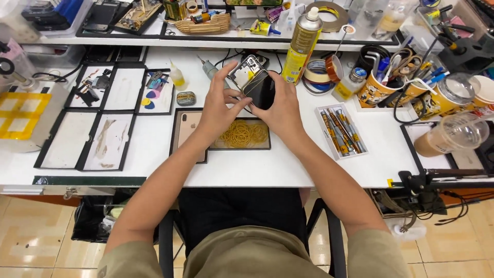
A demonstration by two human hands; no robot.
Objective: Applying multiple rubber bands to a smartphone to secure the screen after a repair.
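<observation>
A dark phone screen is gripped by the right hand, its fingers curled closed around the panel's right edge. An opened phone frame, its inner parts exposed, is pinched at its left side by the left hand, thumb and forefinger partly spread. The 2 pieces are held touching, just above the white bench. Directly below the fingers, a black tray of yellow rubber bands is seen. A yellow spray can stands just beyond the right fingertips.
</observation>
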